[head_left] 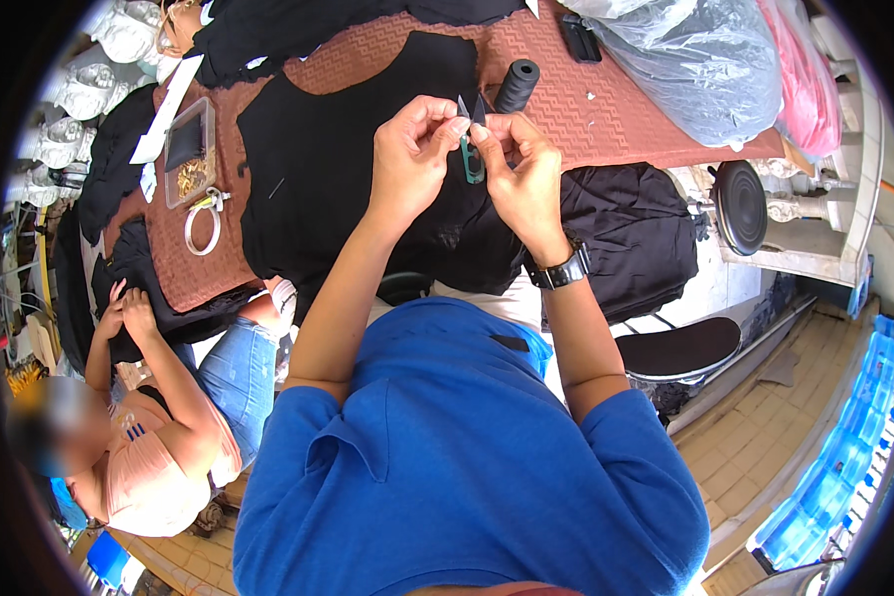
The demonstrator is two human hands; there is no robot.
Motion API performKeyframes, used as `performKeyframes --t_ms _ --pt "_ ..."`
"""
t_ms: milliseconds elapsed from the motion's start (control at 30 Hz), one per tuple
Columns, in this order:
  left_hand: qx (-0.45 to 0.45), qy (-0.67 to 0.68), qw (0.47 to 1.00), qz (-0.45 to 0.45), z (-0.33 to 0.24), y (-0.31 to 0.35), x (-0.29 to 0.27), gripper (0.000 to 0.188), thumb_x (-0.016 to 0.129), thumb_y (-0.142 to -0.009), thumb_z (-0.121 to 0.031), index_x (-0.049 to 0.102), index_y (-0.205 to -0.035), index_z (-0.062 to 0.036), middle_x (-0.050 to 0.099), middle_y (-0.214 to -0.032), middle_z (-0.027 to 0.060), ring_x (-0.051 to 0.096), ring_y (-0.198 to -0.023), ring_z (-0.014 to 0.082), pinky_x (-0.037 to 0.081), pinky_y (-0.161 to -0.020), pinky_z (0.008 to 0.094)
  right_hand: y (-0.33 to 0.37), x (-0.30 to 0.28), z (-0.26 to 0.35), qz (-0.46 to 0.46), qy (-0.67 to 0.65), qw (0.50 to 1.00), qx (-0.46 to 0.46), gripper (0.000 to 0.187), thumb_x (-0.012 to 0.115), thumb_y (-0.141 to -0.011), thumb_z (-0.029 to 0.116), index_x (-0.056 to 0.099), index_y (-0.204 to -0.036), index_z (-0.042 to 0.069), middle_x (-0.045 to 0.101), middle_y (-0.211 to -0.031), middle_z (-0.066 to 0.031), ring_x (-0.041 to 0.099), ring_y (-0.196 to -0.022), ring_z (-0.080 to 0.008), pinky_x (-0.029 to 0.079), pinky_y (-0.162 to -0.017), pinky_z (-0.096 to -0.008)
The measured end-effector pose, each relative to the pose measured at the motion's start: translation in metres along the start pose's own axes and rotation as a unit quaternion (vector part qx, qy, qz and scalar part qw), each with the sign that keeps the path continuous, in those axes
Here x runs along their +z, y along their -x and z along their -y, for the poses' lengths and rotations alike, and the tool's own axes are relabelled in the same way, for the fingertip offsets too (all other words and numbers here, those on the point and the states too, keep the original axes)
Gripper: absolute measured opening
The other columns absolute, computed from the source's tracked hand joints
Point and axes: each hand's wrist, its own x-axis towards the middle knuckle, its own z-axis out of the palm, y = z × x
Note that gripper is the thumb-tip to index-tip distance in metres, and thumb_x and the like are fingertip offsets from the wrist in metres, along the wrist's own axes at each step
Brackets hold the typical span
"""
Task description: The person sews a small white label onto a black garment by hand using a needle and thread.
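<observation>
My left hand (413, 159) and my right hand (520, 171) come together above a black garment (358, 129) spread on the table. The fingertips of each are pinched, and whatever lies between them is too small to make out. Thread snips (474, 169) with a green handle show just behind the fingers, blades pointing away from me. Fingers cover their middle, so I cannot tell whether either hand touches them. A dark spool of thread (517, 85) lies tilted just beyond my right hand. A thin pale pin or needle (276, 188) rests on the garment at left.
A brown textured cloth (606, 124) covers the table. At left are a clear box (191, 169) with gold-coloured bits and a white ring-shaped roll (203, 228). Plastic bags (685, 74) fill the far right. Black fabric (631, 238) hangs nearer. A co-worker (164, 427) sits at left.
</observation>
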Motion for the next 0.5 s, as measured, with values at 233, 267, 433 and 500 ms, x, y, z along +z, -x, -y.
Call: performKeyframes --t_ms 233,267,433,500 --pt "-0.001 0.035 0.999 -0.002 0.006 -0.003 -0.002 0.005 0.066 -0.093 -0.002 0.065 -0.095 0.0020 0.065 -0.082 0.0012 0.060 -0.072 0.0058 0.052 -0.068 0.0221 0.000 -0.001 -0.007 0.009 -0.052 0.998 0.022 0.010 0.069 -0.087 0.007 0.068 -0.091 -0.002 0.066 -0.077 -0.0106 0.067 -0.066 -0.0175 0.050 -0.059 -0.0299" --pt "-0.004 0.033 0.999 -0.008 0.006 -0.003 -0.002 0.005 0.065 -0.093 -0.002 0.065 -0.095 0.0020 0.066 -0.083 0.0013 0.060 -0.073 0.0056 0.052 -0.069 0.0220 -0.001 -0.001 -0.005 0.009 -0.042 0.999 0.020 0.010 0.069 -0.088 0.007 0.068 -0.091 -0.002 0.066 -0.077 -0.0107 0.068 -0.066 -0.0175 0.050 -0.059 -0.0299" --pt "-0.008 0.026 1.000 -0.001 0.005 -0.001 -0.004 0.005 0.065 -0.093 -0.002 0.065 -0.095 0.0025 0.066 -0.084 0.0019 0.061 -0.074 0.0053 0.053 -0.071 0.0221 -0.002 -0.003 -0.003 0.027 -0.008 1.000 0.008 0.010 0.069 -0.088 0.007 0.068 -0.091 -0.002 0.067 -0.078 -0.0103 0.067 -0.065 -0.0174 0.051 -0.060 -0.0305" --pt "-0.007 0.009 1.000 0.008 0.004 0.000 -0.006 0.005 0.065 -0.093 -0.002 0.064 -0.095 0.0023 0.066 -0.085 0.0024 0.062 -0.074 0.0063 0.054 -0.072 0.0227 -0.001 0.000 -0.013 -0.009 0.002 1.000 0.006 0.011 0.068 -0.089 0.008 0.067 -0.092 -0.003 0.067 -0.076 -0.0103 0.066 -0.064 -0.0164 0.050 -0.058 -0.0296"
